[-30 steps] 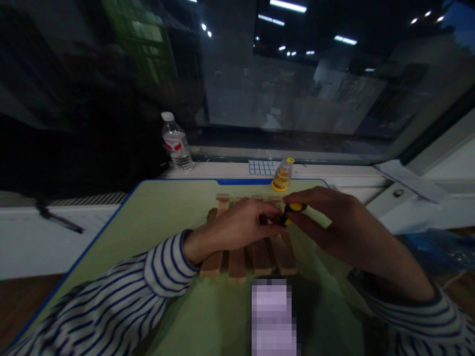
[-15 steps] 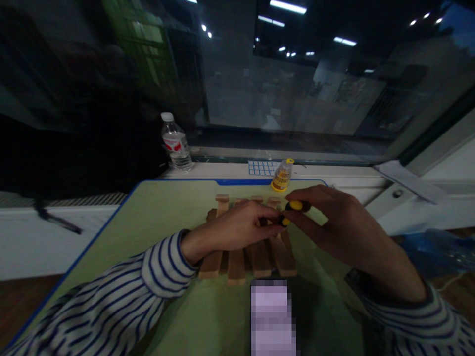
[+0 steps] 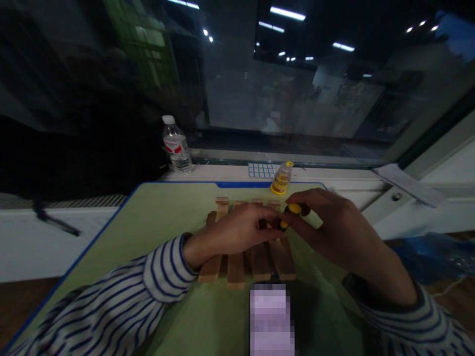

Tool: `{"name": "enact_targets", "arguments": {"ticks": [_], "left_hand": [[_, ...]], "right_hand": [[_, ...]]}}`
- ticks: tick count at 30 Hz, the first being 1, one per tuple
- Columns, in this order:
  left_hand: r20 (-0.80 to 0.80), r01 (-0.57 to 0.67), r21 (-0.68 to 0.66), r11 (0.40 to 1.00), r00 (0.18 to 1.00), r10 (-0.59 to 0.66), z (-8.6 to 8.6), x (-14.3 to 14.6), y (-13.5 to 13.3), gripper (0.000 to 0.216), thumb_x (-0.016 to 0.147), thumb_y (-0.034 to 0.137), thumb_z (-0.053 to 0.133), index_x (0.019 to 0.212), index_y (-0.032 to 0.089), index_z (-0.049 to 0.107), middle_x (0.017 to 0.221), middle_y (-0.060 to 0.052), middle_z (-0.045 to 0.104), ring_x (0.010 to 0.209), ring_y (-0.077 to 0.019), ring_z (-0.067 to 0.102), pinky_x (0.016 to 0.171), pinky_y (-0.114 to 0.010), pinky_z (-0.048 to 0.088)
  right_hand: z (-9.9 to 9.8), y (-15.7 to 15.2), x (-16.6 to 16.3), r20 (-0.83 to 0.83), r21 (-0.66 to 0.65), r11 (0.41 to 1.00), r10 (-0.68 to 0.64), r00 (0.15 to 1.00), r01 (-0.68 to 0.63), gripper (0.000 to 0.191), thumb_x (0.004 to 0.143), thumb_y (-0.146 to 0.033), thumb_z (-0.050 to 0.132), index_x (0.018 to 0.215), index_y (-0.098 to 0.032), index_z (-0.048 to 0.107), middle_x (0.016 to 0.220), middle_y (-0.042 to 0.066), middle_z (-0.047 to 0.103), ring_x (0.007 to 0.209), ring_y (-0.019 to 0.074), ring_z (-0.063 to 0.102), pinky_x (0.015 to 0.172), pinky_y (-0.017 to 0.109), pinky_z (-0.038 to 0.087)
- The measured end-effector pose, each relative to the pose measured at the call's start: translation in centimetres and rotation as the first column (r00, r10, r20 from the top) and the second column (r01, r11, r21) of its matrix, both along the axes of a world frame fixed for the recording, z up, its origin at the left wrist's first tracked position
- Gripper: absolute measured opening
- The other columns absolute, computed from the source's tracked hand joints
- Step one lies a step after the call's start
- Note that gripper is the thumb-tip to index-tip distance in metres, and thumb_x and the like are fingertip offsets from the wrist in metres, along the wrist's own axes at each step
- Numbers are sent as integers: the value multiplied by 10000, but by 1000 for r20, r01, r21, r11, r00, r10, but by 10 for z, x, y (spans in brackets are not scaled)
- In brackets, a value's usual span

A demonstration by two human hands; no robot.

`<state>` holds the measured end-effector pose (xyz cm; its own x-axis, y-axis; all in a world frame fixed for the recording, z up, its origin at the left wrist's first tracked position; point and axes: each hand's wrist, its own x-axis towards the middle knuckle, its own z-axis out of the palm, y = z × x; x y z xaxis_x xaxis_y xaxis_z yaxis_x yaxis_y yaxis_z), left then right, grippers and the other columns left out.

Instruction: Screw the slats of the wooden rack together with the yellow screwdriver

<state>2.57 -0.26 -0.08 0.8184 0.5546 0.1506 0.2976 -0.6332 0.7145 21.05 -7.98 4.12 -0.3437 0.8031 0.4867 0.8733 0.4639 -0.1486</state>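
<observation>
Between the thumb and fingers of my right hand (image 3: 334, 222) is the thick handle of a yellow-and-black screwdriver (image 3: 295, 208), short by the look of it. My left hand (image 3: 241, 227) reaches across a slatted wooden rack (image 3: 235, 269), its thumb and forefinger closed at the lower end of the screwdriver. The tool's tip is hidden by those fingers. Several wooden slats lie side by side under my left hand, their near ends showing below it and their far ends above. My left hand and wrist cover the middle of the rack.
A phone (image 3: 270, 316) with a blurred screen lies in front of the rack on the green table (image 3: 148, 222). Behind stands a small yellow-capped bottle (image 3: 282, 179). A water bottle (image 3: 177, 148) and a blue-gridded sheet (image 3: 261, 170) are by the window.
The view has shifted slightly. Both hands keep their grip on the screwdriver, which has barely moved over the rack.
</observation>
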Motion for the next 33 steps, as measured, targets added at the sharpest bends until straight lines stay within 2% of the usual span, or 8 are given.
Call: {"name": "enact_targets", "arguments": {"ticks": [7,13,18,21,24,27,30,33], "left_hand": [[22,17,28,999,1000,-17,1,0,-1,172,875,273,594,999,212,696,811,25,690,682,-108,608,614,-221,395],[34,-30,9,1000,999,30,1,0,-1,181,852,325,637,981,218,706,839,17,699,737,-126,623,652,-231,411],[53,-9,-29,1000,999,10,-4,0,1,190,860,324,632,1003,227,709,871,13,707,735,-127,617,663,-232,423],[60,-1,-9,1000,998,1,-3,0,1,158,861,304,627,952,210,715,816,18,692,712,-117,609,639,-218,407],[33,6,13,1000,999,-7,1,0,0,161,879,294,597,912,184,712,789,12,682,701,-113,606,631,-213,397],[-5,12,12,1000,1000,-12,2,0,-1,188,885,316,592,966,191,705,845,-1,693,744,-131,613,658,-226,406],[-17,24,4,1000,1000,-24,2,0,-1,203,884,330,593,989,195,702,850,-3,690,751,-135,611,659,-231,407],[2,10,9,1000,1000,-10,2,0,-1,188,876,314,606,990,202,704,831,6,676,742,-128,606,646,-226,399]], "right_hand": [[1,0,-3,-31,-44,998,-42,999,41,181,904,-373,543,916,-200,594,869,41,684,794,202,635,716,351,484],[1,1,-5,-44,-79,995,-60,997,57,198,903,-386,530,904,-196,587,838,46,665,769,205,620,691,358,479],[0,2,-4,-61,-113,992,-67,996,60,238,910,-417,508,872,-197,593,816,53,664,753,209,623,677,368,495],[-2,0,0,-96,-131,991,-39,995,26,327,891,-442,541,1117,-209,585,999,72,694,885,212,653,781,378,527],[-2,-3,6,-112,-138,989,31,993,-46,536,883,-404,570,1371,-238,424,1270,78,624,1118,203,605,954,377,491],[1,-4,8,-141,-136,984,99,985,-118,439,906,-319,543,1337,-266,480,1287,43,627,1157,172,591,993,349,473],[4,-3,6,-181,-121,976,157,971,-181,317,911,-251,528,1222,-278,586,1167,16,696,1046,147,649,921,307,516],[7,-2,2,-191,-124,976,152,970,-178,280,904,-210,528,1161,-259,629,1108,23,720,983,152,672,870,302,536]]}}
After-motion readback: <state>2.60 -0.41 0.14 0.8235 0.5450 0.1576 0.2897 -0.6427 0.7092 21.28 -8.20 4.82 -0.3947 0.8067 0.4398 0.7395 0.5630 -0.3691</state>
